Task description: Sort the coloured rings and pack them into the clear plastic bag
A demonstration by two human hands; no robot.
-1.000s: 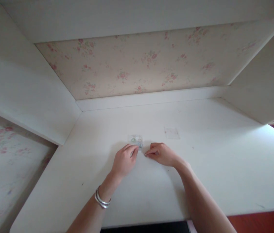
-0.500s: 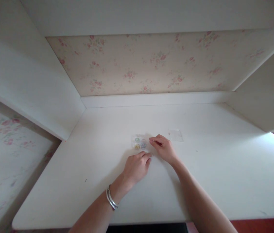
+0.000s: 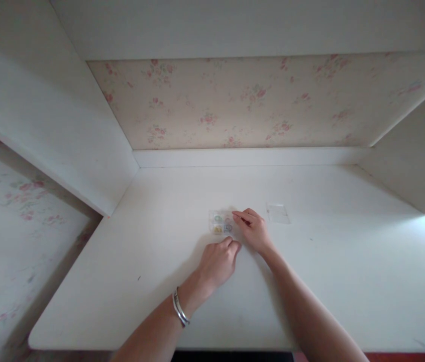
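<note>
**A:** Where's the clear box sitting?

**B:** Clear box [image 3: 212, 222] is on the white counter [image 3: 122, 311], around the middle of its width, well in from the front edge and the front-left corner. I see small coloured pieces in it: green and yellow on its left side, bluish nearer the right.

**A:** Hands?

**B:** Right hand [image 3: 253, 232] is at the box's right side, thumb and forefinger drawn together. I can't resolve whether it has anything pinched. My read: coming in from the side leaves the left part of the box open to view.

**A:** Left?

**B:** Left hand [image 3: 218, 261] is just off the box's front side, low to the counter, fingers curled together. Tips hidden, so I can't tell if it's gripping something. Position looks chosen so both hands work close without one covering the other.

**A:** Anything else near?

**B:** Flat clear piece [image 3: 279, 213], lying right of the right hand, toward the back edge. Apart from the box, probably parked there for elbow room. Bracelet [image 3: 180, 307] on the left wrist, away from the box.
</note>
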